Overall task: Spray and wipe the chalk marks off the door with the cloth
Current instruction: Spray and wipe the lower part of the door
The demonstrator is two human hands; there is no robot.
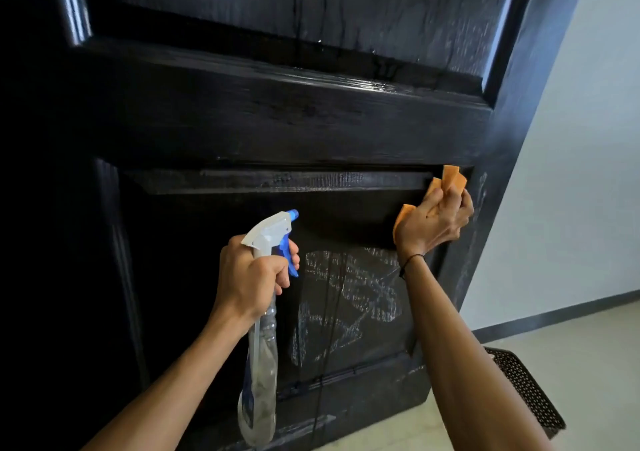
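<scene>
Your left hand (254,274) is wrapped around the neck of the spray bottle (265,315), a finger curled over the blue trigger, nozzle aimed at the lower panel of the black door (242,121), and that makes sense, because the chalk marks (346,298) sit right there in front of it, a big white scribble across the lower panel, just right of the bottle. Your right hand (434,222) has the orange cloth (450,180) bunched up in its fingers, clamped tight, pressed up into the top right corner of that same panel where the moulding meets the frame. It looks like you're working the groove, with a corner of the cloth poking up into the recess. Faint chalk smears also show on the door's right edge beside your hand and up on the upper panel, which has wet streaks running down it, so that part looks sprayed already. The big scribble below appears untouched by the cloth, so most of the wiping on this panel is my guess for what's left. Down by the floor on the right sits a black perforated basket (526,391), well clear of your arms
</scene>
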